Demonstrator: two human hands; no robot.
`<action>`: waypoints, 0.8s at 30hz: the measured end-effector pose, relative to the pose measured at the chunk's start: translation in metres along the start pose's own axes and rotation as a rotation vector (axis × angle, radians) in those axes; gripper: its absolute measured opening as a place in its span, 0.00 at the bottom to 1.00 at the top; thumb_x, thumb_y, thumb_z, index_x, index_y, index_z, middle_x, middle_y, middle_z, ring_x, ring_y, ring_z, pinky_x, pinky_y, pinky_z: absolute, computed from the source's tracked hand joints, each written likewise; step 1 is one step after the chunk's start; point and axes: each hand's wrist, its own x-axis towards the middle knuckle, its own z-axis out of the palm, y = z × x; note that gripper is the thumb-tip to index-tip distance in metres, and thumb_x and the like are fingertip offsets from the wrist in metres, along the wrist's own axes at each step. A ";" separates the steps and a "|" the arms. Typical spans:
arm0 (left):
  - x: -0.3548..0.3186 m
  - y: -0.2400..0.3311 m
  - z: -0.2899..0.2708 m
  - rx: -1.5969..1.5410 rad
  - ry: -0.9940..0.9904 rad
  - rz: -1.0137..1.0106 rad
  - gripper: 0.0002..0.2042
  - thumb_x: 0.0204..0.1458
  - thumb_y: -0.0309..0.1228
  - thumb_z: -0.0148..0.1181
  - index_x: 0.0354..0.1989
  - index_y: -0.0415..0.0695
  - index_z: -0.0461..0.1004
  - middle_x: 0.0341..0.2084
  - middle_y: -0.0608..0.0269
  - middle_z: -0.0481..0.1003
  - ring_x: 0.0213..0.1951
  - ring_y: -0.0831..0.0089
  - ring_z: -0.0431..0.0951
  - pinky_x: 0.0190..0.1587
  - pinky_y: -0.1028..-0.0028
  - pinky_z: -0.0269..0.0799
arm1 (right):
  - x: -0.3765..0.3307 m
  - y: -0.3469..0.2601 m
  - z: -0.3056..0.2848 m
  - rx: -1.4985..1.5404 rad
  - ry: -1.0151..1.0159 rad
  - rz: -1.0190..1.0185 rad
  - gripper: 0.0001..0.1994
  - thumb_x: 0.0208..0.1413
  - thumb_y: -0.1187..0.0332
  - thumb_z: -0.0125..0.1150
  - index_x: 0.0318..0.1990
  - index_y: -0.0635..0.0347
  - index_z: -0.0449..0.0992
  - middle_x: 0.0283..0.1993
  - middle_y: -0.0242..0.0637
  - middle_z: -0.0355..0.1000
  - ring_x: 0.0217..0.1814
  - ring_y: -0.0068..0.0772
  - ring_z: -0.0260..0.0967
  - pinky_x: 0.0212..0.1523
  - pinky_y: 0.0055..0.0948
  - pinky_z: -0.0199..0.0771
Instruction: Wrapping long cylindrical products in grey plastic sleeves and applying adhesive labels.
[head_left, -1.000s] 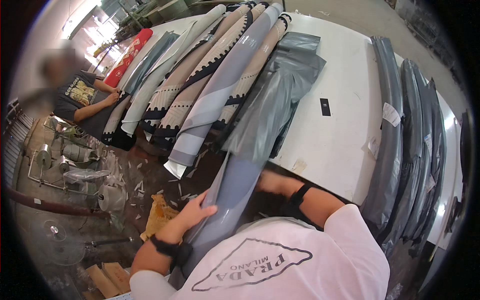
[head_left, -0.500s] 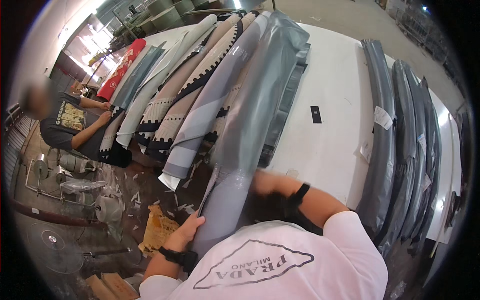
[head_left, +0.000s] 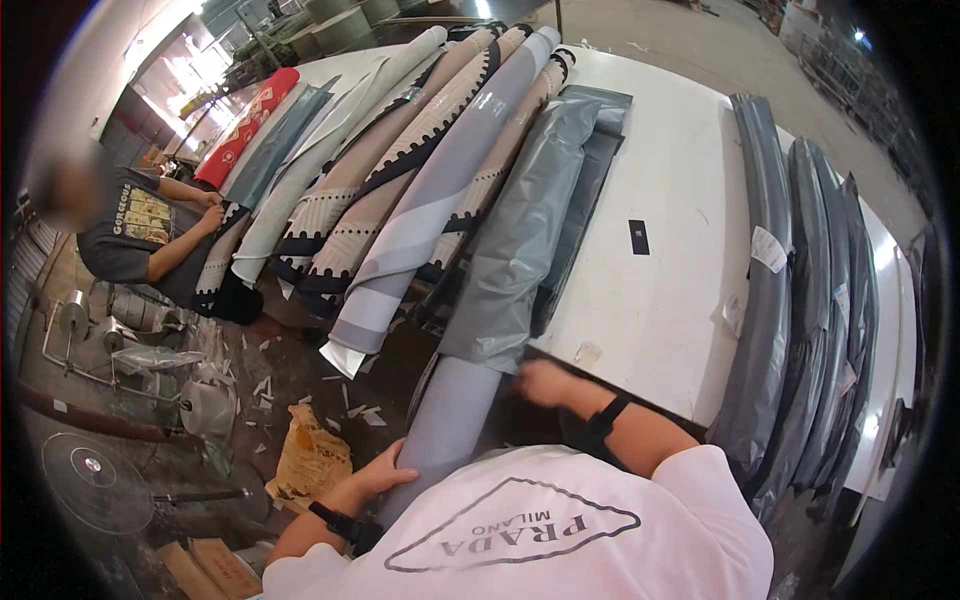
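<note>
A grey fabric roll slants up from my body, its far part inside a shiny grey plastic sleeve. My left hand is wrapped round the near part of the roll from its left side, thumb on top. At the right side of the sleeve's mouth, my right hand is closed on the plastic edge; its fingertips are partly hidden. Beyond the covered part, the sleeve lies flatter and wrinkled on the white table.
Left of the sleeve lie several patterned rolls and a red roll. Grey wrapped rolls line the table's right side. A small black card lies between. A person handles a roll at left. Paper scraps and a brown crumpled sheet litter the floor.
The sleeve's far end has dropped and come nearer, and the sleeve looks flatter and more wrinkled. Its mouth sits slightly nearer my body. My right hand, blurred before, is lower beside it.
</note>
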 end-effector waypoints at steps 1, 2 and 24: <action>0.000 0.005 0.006 0.026 0.106 -0.024 0.45 0.33 0.36 0.68 0.59 0.36 0.47 0.52 0.52 0.59 0.53 0.67 0.60 0.56 0.70 0.54 | -0.011 -0.019 0.011 0.166 -0.167 -0.014 0.13 0.51 0.64 0.49 0.37 0.61 0.75 0.37 0.45 0.72 0.40 0.40 0.70 0.43 0.33 0.66; 0.008 0.012 0.006 0.024 0.107 -0.022 0.45 0.33 0.36 0.68 0.59 0.36 0.47 0.52 0.52 0.59 0.53 0.67 0.60 0.56 0.70 0.54 | -0.019 -0.037 0.017 0.330 -0.333 -0.030 0.13 0.53 0.62 0.48 0.38 0.59 0.76 0.39 0.43 0.73 0.40 0.38 0.70 0.44 0.32 0.66; 0.007 0.060 0.010 -0.025 0.062 0.144 0.39 0.41 0.40 0.62 0.57 0.33 0.49 0.50 0.51 0.60 0.51 0.67 0.61 0.54 0.72 0.57 | -0.005 -0.020 -0.015 0.479 1.092 0.108 0.10 0.51 0.68 0.49 0.39 0.64 0.63 0.34 0.45 0.69 0.38 0.44 0.68 0.39 0.35 0.66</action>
